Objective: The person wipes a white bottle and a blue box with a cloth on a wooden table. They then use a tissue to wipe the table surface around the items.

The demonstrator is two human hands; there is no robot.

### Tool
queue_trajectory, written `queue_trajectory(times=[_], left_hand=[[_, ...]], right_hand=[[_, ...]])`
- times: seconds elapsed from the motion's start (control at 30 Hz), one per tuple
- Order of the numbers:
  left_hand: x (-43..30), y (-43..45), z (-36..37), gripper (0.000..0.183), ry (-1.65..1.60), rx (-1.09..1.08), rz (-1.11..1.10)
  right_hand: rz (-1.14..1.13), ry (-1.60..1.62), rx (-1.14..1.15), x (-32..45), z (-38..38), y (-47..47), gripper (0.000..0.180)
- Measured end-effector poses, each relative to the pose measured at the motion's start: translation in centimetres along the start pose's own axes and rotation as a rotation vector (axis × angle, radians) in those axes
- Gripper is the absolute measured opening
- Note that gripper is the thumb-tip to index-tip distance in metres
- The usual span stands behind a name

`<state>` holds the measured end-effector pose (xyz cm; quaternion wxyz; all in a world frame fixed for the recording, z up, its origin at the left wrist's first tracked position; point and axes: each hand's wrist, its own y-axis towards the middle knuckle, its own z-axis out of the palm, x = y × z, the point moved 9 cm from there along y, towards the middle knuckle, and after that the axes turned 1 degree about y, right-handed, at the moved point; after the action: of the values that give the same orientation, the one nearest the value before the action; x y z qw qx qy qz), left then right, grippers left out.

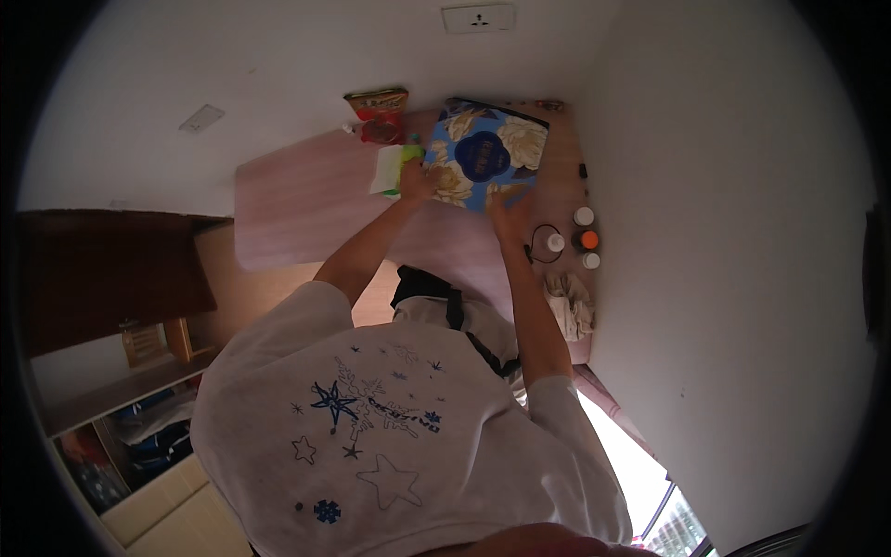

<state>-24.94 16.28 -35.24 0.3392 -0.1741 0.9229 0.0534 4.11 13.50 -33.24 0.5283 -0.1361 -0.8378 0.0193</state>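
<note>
A blue gift box (484, 188) printed with large cream and gold flowers and a dark blue emblem is at the back of the pinkish tabletop (313, 202). My left hand (416, 182) grips its lower left corner. At the near right edge, my right hand (509, 214) holds the same box, with fingertips over its top face. Whether the box rests on the table or is slightly raised, I cannot tell. A green and white packet (390, 170) lies just left of my left hand, partly covered by it. Behind that stands a red and gold snack bag (381, 115).
Along the right wall (696, 244) are a white-capped bottle (555, 242), an orange-capped bottle (589, 240), two white-lidded containers, a thin black cord loop (534, 237) and a crumpled beige cloth (569, 303). A wall socket (479, 19) is above. Open shelves (118, 390) are at lower left.
</note>
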Motion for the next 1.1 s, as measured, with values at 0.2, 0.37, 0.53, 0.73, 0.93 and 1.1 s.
queue_trajectory(times=[0.2,0.37,0.53,0.73,0.93,1.1], left_hand=[[-2.5,-0.7,-0.7,0.049,0.122,-0.148,0.115],[-3.7,0.7,0.2,0.057,0.102,-0.053,0.013],[-2.2,2.4,0.8,0.06,0.098,0.105,0.005],[-3.5,-1.7,-1.8,0.059,0.038,0.312,-0.159],[-4.1,-1.2,-1.7,0.062,0.33,0.363,-0.227],[-0.2,0.4,-1.5,0.068,0.327,0.32,-0.209]], right_hand=[[-0.11,0.184,-0.005,-1.1,-0.4,0.1,0.092],[-0.088,0.068,-0.099,-1.9,-1.4,1.2,0.087],[-0.092,0.042,-0.049,-1.4,-2.5,1.8,0.088],[-0.104,-0.166,0.067,0.4,-4.1,-0.3,0.085],[0.124,0.014,0.388,-0.6,-4.2,0.7,0.09],[0.056,-0.018,0.583,-1.2,-3.5,1.6,0.092]])
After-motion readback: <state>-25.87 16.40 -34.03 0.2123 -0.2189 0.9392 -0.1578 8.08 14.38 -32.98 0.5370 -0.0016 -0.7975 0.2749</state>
